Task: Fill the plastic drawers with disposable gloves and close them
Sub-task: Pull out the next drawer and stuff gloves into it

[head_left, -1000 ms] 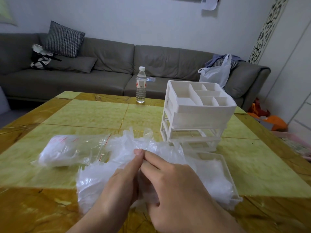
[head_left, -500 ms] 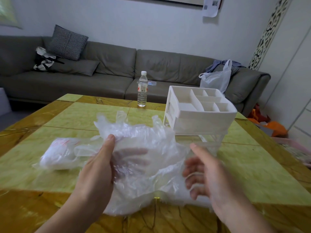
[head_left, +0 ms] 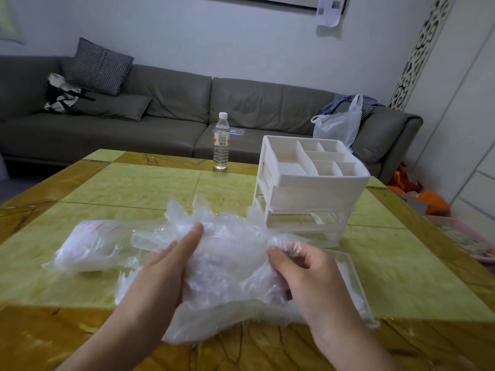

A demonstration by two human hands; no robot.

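holding the crumpled wad of disposable gloves (head_left: 227, 266) above the bench (head_left: 134, 188), your left hand (head_left: 163, 274) lies along its left side with thumb on top, grasping it. your right hand (head_left: 310, 274) pinches the right end, fingers curled. a pulled-out drawer (head_left: 353, 285) sits just under it, right of centre, in front of the white drawer unit (head_left: 310, 183). the glove bag (head_left: 91, 245) lies to the left.

It's a living rm in a home. A long gray sofa (head_left: 171, 113) w/ a checked pillow (head_left: 99, 66) sits by the wall, behind a yellow tabletop (head_left: 128, 188) w/ a water bottle (head_left: 221, 141).
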